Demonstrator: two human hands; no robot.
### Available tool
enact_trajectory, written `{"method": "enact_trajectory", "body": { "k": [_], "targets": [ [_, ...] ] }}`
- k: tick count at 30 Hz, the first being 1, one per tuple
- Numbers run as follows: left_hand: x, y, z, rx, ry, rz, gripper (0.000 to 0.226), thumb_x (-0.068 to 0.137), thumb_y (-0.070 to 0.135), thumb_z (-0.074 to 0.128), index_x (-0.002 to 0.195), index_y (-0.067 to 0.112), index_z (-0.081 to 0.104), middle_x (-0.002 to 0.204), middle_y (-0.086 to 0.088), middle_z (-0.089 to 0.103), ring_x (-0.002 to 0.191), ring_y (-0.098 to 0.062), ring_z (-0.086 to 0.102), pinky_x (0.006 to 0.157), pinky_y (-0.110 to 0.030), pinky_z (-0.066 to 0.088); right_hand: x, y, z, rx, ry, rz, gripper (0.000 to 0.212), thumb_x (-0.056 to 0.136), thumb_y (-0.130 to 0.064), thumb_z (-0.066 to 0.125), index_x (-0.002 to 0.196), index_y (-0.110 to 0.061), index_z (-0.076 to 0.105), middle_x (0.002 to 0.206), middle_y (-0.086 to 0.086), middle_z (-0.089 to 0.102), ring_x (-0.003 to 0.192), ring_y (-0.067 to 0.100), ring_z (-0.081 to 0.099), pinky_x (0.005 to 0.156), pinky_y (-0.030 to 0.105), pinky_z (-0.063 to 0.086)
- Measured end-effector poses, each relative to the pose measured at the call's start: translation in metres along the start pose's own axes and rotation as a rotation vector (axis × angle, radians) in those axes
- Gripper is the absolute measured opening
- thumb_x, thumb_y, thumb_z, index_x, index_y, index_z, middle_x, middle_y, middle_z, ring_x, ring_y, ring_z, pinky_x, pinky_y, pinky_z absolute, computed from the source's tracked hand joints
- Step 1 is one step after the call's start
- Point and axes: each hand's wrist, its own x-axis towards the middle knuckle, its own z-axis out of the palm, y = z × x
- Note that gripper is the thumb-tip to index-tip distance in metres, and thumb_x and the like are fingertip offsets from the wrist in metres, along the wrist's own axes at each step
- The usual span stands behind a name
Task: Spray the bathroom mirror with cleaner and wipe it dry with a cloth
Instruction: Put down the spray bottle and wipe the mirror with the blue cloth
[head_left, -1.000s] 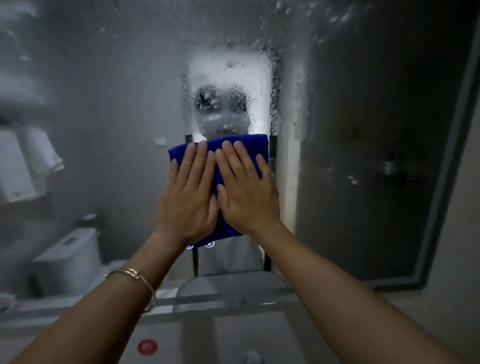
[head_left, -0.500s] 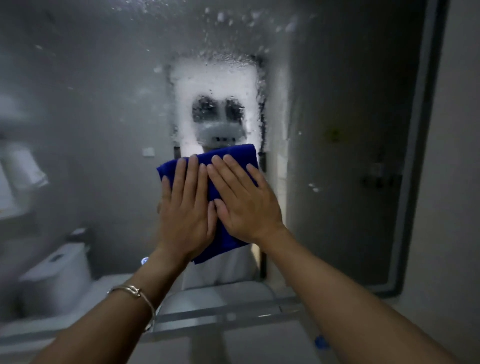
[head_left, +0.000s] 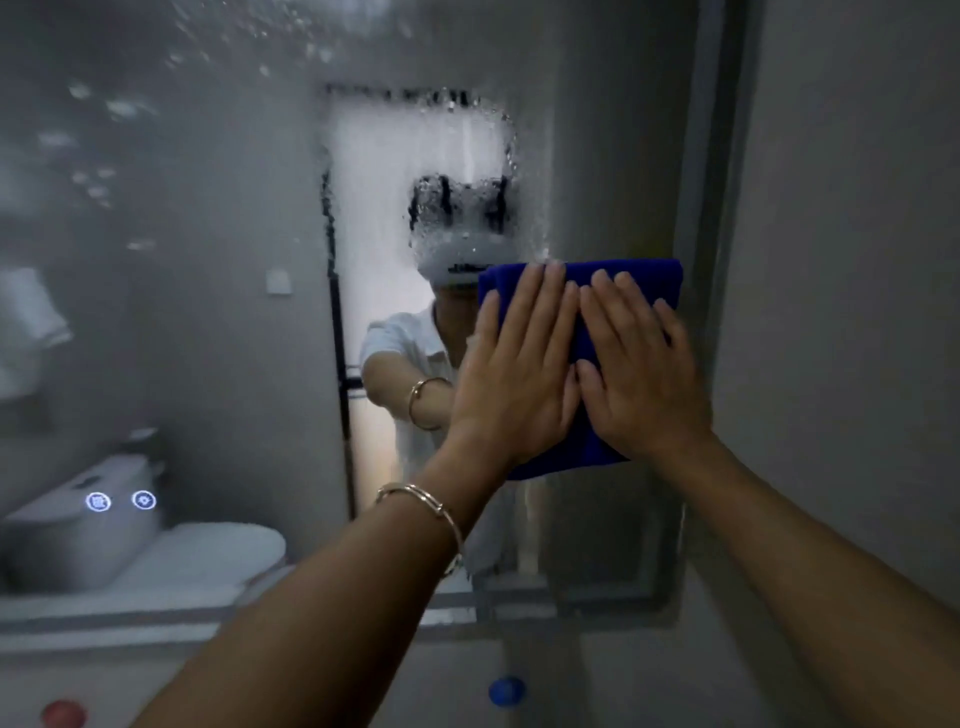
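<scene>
Left hand and right hand lie side by side, fingers straight, palms flat on the folded blue cloth; the cloth presses against the wet mirror near its right edge; droplets cling above.

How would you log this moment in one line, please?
step: wipe | left hand: flat on cloth | right hand: flat on cloth | mirror: droplets above

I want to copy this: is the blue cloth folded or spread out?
Folded: the blue cloth shows a thick, layered top edge and a compact pad shape.
</scene>
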Motion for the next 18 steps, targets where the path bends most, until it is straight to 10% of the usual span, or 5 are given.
{"method": "enact_trajectory", "body": {
  "k": [18],
  "targets": [
    [0.002,-0.069,-0.017,0.051,0.031,0.133,0.060,0.096,0.034,0.022,0.146,0.001,0.022,0.152,-0.019,0.025,0.142,-0.032,0.021,0.116,-0.047,0.017,0.038,-0.050,0.012,0.084,0.100,0.070,0.060,0.092,-0.030,0.035,0.146,-0.004,0.030,0.153,0.014,0.031,0.142,0.026,0.021,0.114,0.045,0.011]
  ]
}}
